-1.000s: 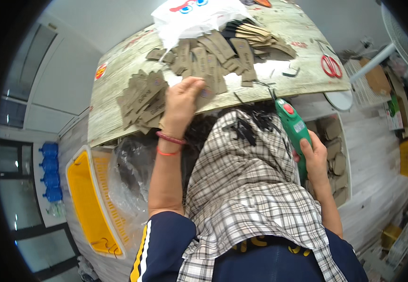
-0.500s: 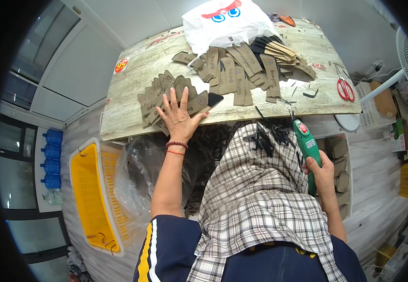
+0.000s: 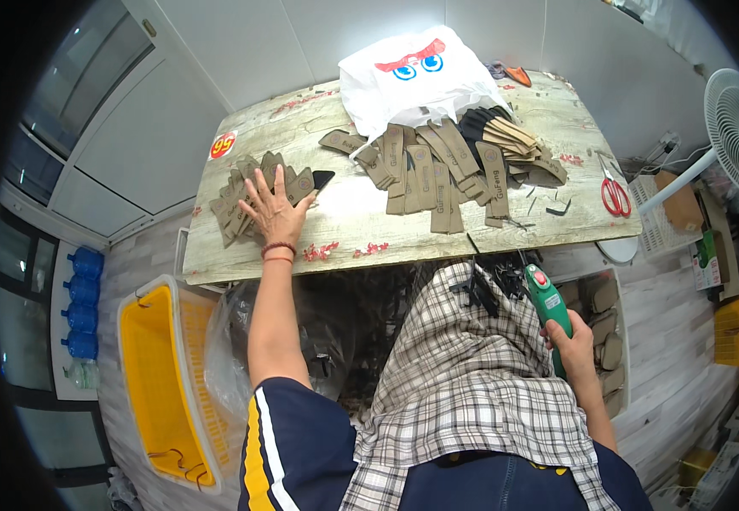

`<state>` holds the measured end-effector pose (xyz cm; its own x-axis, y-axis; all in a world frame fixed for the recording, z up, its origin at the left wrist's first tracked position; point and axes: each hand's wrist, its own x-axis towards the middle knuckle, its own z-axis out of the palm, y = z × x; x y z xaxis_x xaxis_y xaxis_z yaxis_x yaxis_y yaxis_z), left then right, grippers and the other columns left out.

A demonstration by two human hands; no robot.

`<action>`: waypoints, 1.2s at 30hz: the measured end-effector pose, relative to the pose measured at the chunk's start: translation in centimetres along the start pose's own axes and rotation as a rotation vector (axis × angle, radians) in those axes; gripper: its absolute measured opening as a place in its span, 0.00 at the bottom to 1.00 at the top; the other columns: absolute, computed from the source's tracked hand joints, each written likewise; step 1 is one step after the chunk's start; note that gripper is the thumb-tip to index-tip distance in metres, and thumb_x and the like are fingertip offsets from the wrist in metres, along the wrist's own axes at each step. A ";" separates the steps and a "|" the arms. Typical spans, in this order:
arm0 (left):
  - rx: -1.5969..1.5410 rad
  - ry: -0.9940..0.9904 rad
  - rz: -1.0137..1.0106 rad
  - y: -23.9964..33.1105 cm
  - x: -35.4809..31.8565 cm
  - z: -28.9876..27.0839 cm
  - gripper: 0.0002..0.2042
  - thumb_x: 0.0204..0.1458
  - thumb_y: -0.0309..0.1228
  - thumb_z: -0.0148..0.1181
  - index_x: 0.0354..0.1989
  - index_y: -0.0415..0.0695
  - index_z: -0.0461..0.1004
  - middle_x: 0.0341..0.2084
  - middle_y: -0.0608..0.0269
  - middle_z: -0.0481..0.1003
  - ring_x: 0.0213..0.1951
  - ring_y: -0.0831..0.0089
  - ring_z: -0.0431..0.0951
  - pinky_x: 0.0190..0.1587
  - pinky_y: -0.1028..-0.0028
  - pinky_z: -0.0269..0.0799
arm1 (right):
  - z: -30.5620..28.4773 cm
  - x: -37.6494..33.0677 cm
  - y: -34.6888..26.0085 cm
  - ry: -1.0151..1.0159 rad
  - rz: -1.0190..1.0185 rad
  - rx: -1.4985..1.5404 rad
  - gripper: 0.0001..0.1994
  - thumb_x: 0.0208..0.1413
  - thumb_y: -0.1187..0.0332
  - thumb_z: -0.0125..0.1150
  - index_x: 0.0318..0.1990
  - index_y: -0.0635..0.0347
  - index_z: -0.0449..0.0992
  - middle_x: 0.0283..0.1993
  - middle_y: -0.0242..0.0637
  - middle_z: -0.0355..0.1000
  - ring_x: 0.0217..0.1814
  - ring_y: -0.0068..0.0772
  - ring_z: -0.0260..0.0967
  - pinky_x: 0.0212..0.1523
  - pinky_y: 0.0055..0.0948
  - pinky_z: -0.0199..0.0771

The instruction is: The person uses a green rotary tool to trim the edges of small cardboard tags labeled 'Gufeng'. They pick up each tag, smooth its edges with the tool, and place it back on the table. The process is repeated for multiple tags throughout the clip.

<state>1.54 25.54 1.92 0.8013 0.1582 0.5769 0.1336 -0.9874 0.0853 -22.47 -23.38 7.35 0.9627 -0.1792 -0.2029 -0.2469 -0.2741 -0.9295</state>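
My left hand [image 3: 276, 217] lies spread, fingers apart, on a fanned pile of khaki fabric tabs [image 3: 230, 211] at the left of the table; one tab there has a black end. My right hand [image 3: 575, 347] is wrapped round a green handheld power tool [image 3: 546, 296] with a red button, its thin tip pointing toward the table's front edge. A bigger heap of printed khaki tabs [image 3: 425, 180] covers the middle of the table, with black-and-tan tabs [image 3: 506, 136] stacked beside it. Thin black strips [image 3: 480, 294] lie on my checked apron [image 3: 437, 358].
A white plastic bag [image 3: 412, 81] sits at the table's back. Red-handled scissors [image 3: 615, 196] lie at the right, near a white fan [image 3: 737, 136]. Under the table are a clear plastic bag [image 3: 241, 366] and a bin of khaki pieces [image 3: 612, 349]. A yellow basket [image 3: 152, 375] stands on the left.
My left hand and the pile of tabs under it have slid left, away from the larger heap. The view has shifted a little; my right hand still holds the tool over my lap.
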 end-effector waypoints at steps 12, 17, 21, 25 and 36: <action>-0.749 -0.037 0.029 24.0 2.5 4.5 0.11 0.50 0.40 0.62 0.29 0.45 0.79 0.30 0.59 0.74 0.40 0.61 0.72 0.45 0.61 0.64 | 0.7 -1.6 0.3 0.157 0.069 -0.066 0.13 0.54 0.65 0.65 0.41 0.64 0.74 0.25 0.29 0.73 0.22 0.15 0.65 0.23 0.20 0.65; -0.419 -0.244 -0.282 30.7 5.5 5.2 0.23 0.43 0.51 0.65 0.38 0.43 0.77 0.44 0.54 0.70 0.51 0.58 0.67 0.53 0.57 0.59 | 0.2 -2.0 2.5 0.223 0.008 -0.071 0.24 0.55 0.55 0.64 0.51 0.66 0.73 0.25 0.31 0.72 0.23 0.18 0.67 0.24 0.21 0.65; -0.455 -0.321 -0.365 31.5 6.6 7.7 0.26 0.37 0.49 0.70 0.44 0.48 0.77 0.48 0.53 0.68 0.53 0.57 0.65 0.56 0.58 0.58 | 0.0 -2.1 3.0 0.192 0.026 -0.142 0.22 0.55 0.56 0.63 0.48 0.67 0.75 0.25 0.35 0.72 0.25 0.18 0.67 0.27 0.24 0.68; -0.716 -0.015 -0.379 31.1 6.1 9.9 0.16 0.41 0.38 0.70 0.38 0.48 0.77 0.41 0.58 0.72 0.50 0.60 0.67 0.55 0.59 0.59 | 0.1 -1.1 2.3 0.194 0.030 -0.115 0.20 0.56 0.58 0.63 0.47 0.66 0.75 0.24 0.32 0.72 0.24 0.17 0.66 0.26 0.23 0.66; -2.085 -0.207 -0.745 28.3 -1.5 -3.1 0.02 0.55 0.24 0.59 0.32 0.40 0.73 0.26 0.70 0.75 0.25 0.82 0.71 0.27 0.82 0.66 | 1.7 4.5 -3.7 0.147 -0.241 0.093 0.22 0.57 0.58 0.61 0.55 0.61 0.72 0.26 0.30 0.70 0.21 0.16 0.61 0.23 0.21 0.62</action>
<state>2.29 -2.64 5.99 0.9663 0.2568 -0.0160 -0.1588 0.6441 0.7482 -17.04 -21.57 9.33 0.9643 -0.2558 0.0677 0.0048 -0.2390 -0.9710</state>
